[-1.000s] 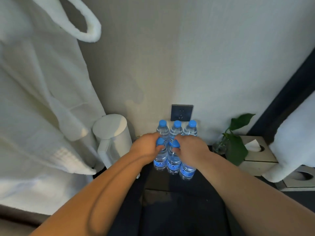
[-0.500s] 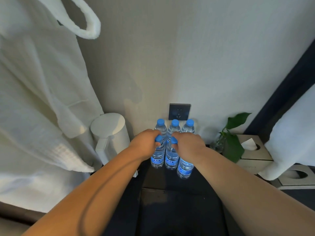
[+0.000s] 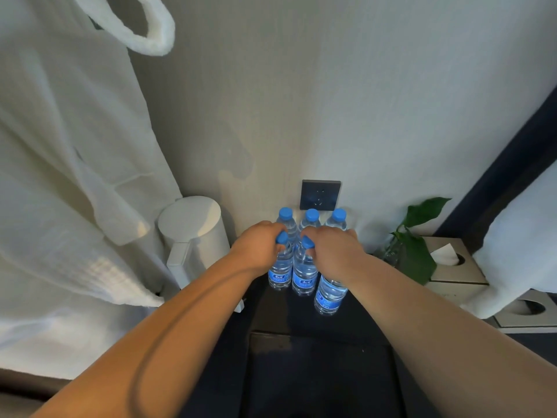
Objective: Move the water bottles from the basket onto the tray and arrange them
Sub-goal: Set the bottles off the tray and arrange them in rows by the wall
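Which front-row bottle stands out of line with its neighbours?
The front right bottle, its top under the right hand: its base sits nearer the camera than the front left bottle and front middle bottle, which stand level.

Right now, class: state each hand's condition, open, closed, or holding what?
Left hand: grips the front left bottle by its neck.
Right hand: grips the front right bottle by its top.
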Demonstrator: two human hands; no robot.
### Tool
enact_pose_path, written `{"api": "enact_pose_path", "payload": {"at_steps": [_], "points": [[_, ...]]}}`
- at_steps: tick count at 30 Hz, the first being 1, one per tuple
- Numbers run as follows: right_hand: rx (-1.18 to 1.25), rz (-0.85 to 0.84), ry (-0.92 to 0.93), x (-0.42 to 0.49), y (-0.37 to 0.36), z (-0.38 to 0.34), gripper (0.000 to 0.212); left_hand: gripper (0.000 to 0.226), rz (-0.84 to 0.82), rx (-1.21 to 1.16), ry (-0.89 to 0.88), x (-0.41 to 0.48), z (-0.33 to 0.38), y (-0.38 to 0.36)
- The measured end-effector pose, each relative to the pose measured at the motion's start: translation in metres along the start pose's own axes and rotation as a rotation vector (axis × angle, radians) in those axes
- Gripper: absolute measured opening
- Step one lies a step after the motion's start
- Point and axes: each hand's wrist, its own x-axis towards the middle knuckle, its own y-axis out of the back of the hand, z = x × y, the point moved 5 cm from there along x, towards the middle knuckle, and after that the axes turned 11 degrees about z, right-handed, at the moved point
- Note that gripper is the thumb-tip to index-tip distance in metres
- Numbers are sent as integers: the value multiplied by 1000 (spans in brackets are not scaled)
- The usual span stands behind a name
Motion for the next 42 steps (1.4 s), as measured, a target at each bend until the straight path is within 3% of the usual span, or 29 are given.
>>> {"api": "enact_pose_path", "payload": {"at_steps": [18,25,42], "points": [[45,32,-36,10,0,4,36,17,30,-46,5,4,-2,-1],[13,-6,-63,14,1,6,25,9,-23,4,21,7,6,3],[16,101,-39,10,-1,5,24,14,-45,13,35,5,6,2]]}}
